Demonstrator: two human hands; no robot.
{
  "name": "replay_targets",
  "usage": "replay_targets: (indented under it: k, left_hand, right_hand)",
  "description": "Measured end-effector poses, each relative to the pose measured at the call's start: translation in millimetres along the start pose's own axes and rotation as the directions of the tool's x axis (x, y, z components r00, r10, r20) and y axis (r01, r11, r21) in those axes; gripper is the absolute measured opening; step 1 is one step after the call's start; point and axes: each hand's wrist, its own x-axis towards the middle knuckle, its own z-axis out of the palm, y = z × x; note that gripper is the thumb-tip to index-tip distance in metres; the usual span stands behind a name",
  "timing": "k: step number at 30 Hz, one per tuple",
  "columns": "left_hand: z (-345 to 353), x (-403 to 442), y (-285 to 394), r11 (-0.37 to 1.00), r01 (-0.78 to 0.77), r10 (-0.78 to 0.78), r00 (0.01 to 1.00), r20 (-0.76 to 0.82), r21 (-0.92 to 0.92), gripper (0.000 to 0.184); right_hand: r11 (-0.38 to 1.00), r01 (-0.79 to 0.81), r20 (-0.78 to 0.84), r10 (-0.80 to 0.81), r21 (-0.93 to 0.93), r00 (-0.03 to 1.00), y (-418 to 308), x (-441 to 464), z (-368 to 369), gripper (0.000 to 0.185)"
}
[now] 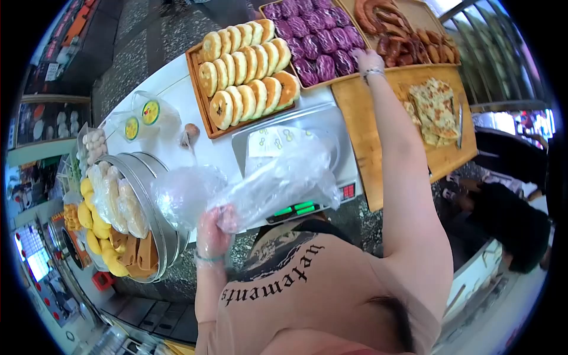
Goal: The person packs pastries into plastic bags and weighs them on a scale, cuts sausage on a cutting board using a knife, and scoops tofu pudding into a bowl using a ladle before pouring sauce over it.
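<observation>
My left hand point(216, 227), in a thin clear glove, is closed on a clear plastic bag point(278, 180). The bag spreads over a metal scale pan point(325, 118), where a white bag with a green print point(275, 141) also lies. My right arm stretches forward, and my right hand point(369, 61) is at the near right corner of a tray of purple plastic-wrapped bundles point(322, 40). Its fingertips are beside the corner bundle and the sausages point(393, 50); whether they grip anything I cannot tell.
Left of the purple tray, a wooden tray point(214, 131) holds rows of round flatbreads. Cut flatbread point(435, 109) and a knife point(460, 127) lie on a wooden board point(367, 142). At left stands a round metal steamer point(168, 236) with yellow buns point(97, 219). Another person in black point(509, 219) is at right.
</observation>
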Motion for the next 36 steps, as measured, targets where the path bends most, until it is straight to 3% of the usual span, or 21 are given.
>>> replay_targets:
  k: [2, 8, 9, 11, 12, 13, 14, 15, 19, 20, 21, 22, 23, 24, 25, 26, 27, 29, 33, 35, 36]
  left_hand:
    - [8, -37, 6, 0.989, -0.086, 0.105, 0.982, -0.158, 0.122, 0.027]
    - [29, 15, -22, 0.985, -0.168, 0.174, 0.963, -0.208, 0.048, 0.025]
    - [20, 16, -25, 0.987, -0.158, 0.152, 0.972, -0.182, -0.019, 0.026]
    - [17, 23, -26, 0.987, -0.151, 0.136, 0.965, -0.225, -0.055, 0.028]
    - [27, 26, -22, 0.989, -0.15, 0.138, 0.946, -0.293, -0.017, 0.029]
    - [36, 24, -18, 0.989, -0.148, 0.143, 0.946, -0.291, 0.004, 0.03]
    - [41, 27, -14, 0.988, -0.154, 0.157, 0.949, -0.275, 0.031, 0.031]
    - [40, 32, -12, 0.987, -0.16, 0.16, 0.942, -0.297, 0.023, 0.031]
    - [29, 34, -24, 0.977, -0.109, 0.168, 0.921, -0.351, 0.183, 0.033]
    - [27, 41, -24, 0.963, -0.13, 0.205, 0.922, -0.33, 0.235, 0.035]
    - [28, 42, -23, 0.964, -0.131, 0.205, 0.922, -0.33, 0.233, 0.035]
    - [29, 42, -22, 0.923, -0.152, 0.259, 0.925, -0.279, 0.354, 0.036]
    - [33, 40, -21, 0.865, -0.176, 0.307, 0.926, -0.219, 0.469, 0.038]
    - [47, 34, -12, 0.762, -0.145, 0.342, 0.918, -0.202, 0.631, 0.037]
    - [46, 36, -17, 0.76, -0.152, 0.343, 0.919, -0.192, 0.632, 0.037]
    - [40, 42, -24, 0.512, -0.356, 0.544, 0.839, 0.025, 0.782, 0.036]
    - [37, 47, -30, 0.199, -0.52, 0.661, 0.697, 0.278, 0.831, 0.036]
    - [39, 45, -36, 0.297, -0.567, 0.658, 0.705, 0.266, 0.768, 0.034]
    - [34, 32, -28, 0.112, -0.568, 0.493, 0.744, 0.451, 0.815, 0.033]
    - [29, 25, -28, 0.149, -0.678, 0.646, 0.618, 0.448, 0.72, 0.032]
    - [26, 19, -26, 0.131, -0.708, 0.698, 0.563, 0.443, 0.694, 0.03]
  right_hand:
    - [0.991, -0.052, 0.105, 0.066, -0.125, 0.992, 2, 2, 13, 0.066]
    - [0.921, 0.009, 0.214, 0.081, -0.389, 0.973, 26, 106, 34, 0.076]
    - [0.955, 0.049, 0.291, 0.04, -0.293, 0.956, 24, 104, 27, 0.07]
    - [0.983, -0.019, -0.02, 0.015, -0.184, 1.0, 32, 105, 41, 0.064]
    - [0.984, 0.153, -0.23, -0.17, -0.091, 0.958, 53, 120, 61, 0.046]
    - [0.944, 0.202, -0.154, -0.165, 0.262, 0.974, 55, 107, 63, 0.03]
    - [0.784, 0.188, -0.086, -0.171, 0.592, 0.982, 48, 94, 53, 0.019]
    - [0.448, 0.097, -0.134, 0.05, 0.889, 0.99, 24, 66, 42, 0.024]
    - [-0.3, -0.427, 0.371, -0.225, 0.853, 0.901, -40, -85, -44, 0.047]
    - [-0.169, -0.378, 0.209, -0.6, 0.91, 0.772, -51, -131, -47, 0.053]
    - [0.091, -0.416, 0.362, -0.679, 0.905, 0.639, -65, -177, -52, 0.059]
    - [0.372, -0.534, 0.644, -0.545, 0.759, 0.536, -60, -202, -35, 0.061]
    - [0.654, -0.435, 0.785, -0.533, 0.619, 0.316, -97, -249, -46, 0.061]
    - [0.808, -0.299, 0.861, -0.482, 0.508, 0.159, -116, -282, -36, 0.063]
    - [0.844, -0.083, 0.842, -0.514, 0.53, 0.162, -128, -310, -15, 0.059]
    - [0.873, 0.023, 0.862, -0.485, 0.488, 0.147, -133, -326, 0, 0.052]
    - [0.873, 0.027, 0.86, -0.485, 0.487, 0.161, -132, -333, 20, 0.052]
    - [0.684, -0.558, 0.883, -0.37, 0.469, 0.289, -122, -343, 62, 0.048]
    - [0.361, -0.69, 0.771, -0.411, 0.628, 0.487, -108, -370, 100, 0.044]
    - [0.071, -0.743, 0.7, -0.405, 0.666, 0.589, -110, -372, 119, 0.039]
    - [0.019, -0.783, 0.688, -0.492, 0.621, 0.534, -100, -361, 137, 0.037]
